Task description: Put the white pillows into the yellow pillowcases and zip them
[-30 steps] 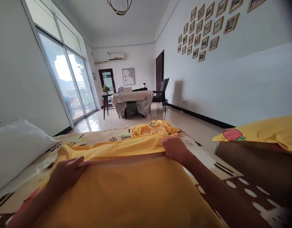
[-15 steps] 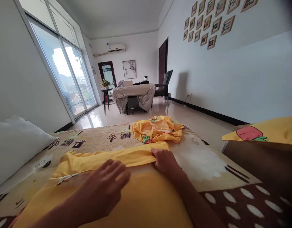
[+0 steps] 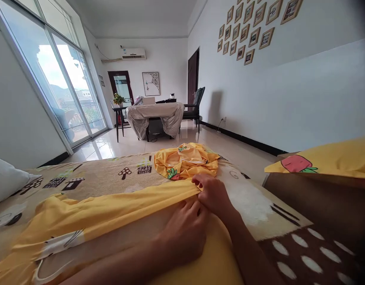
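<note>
A yellow fabric cover [image 3: 111,206] stretches across the bed in front of me, its edge drawn into a long fold, with a white printed patch toward the left. My right hand [image 3: 213,196] pinches the right end of this fold between thumb and fingers. Just below and to the left, my left hand [image 3: 185,229] is closed, its curled fingers at the fold's lower edge beside my right hand; its fingertips are partly hidden. Beyond both hands lies a crumpled yellow printed cloth [image 3: 186,162], which neither hand clearly holds.
Under everything is a patterned beige-and-brown blanket [image 3: 105,178]. A white pillow [image 3: 7,178] sits at the left edge. On the right, yellow printed fabric [image 3: 333,160] lies over a brown surface. Farther off are a covered table [image 3: 154,111] and a black chair [image 3: 197,105].
My left hand has moved right and down onto the cloth's edge near my right hand, its fingers now curled. The fold has been drawn out longer, and the view has turned slightly right.
</note>
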`<move>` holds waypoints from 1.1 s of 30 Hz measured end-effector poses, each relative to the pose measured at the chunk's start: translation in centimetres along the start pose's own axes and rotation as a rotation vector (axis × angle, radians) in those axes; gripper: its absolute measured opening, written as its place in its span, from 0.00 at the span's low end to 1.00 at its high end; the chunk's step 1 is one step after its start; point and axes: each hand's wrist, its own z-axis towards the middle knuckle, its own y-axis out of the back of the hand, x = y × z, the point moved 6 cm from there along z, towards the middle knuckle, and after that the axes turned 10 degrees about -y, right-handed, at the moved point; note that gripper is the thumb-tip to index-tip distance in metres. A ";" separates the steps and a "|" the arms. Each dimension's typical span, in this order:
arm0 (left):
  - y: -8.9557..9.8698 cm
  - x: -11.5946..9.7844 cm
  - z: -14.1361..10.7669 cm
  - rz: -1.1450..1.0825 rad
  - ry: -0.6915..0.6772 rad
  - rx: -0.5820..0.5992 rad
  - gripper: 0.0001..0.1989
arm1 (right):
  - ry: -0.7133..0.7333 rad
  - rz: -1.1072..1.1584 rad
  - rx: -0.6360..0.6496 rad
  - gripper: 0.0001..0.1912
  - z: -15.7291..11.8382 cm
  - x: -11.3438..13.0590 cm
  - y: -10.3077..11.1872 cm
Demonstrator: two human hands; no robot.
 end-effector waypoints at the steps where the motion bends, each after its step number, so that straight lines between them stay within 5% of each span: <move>1: 0.2 0.2 -0.1 -0.002 0.033 -0.015 0.18 | -0.006 0.008 -0.009 0.18 0.0 -0.1 0.1; 5: 0.4 0.6 -0.4 -0.054 0.081 -0.011 0.25 | -0.020 0.051 -0.018 0.19 -0.1 -0.3 0.5; 9: -0.4 1.4 -0.4 -0.062 0.103 0.134 0.18 | -0.082 0.012 -0.005 0.20 0.1 -0.8 0.2; 16: -0.4 2.4 0.1 -0.216 0.169 0.222 0.19 | -0.287 -0.210 0.183 0.14 -0.1 -2.4 -0.4; 25: -0.8 4.5 1.0 -0.128 0.235 0.109 0.27 | -0.111 0.257 0.205 0.10 1.2 -2.5 -2.8; 33: -3.8 4.8 2.8 -0.091 0.142 0.230 0.13 | -0.040 0.614 0.449 0.04 0.7 -2.1 -3.8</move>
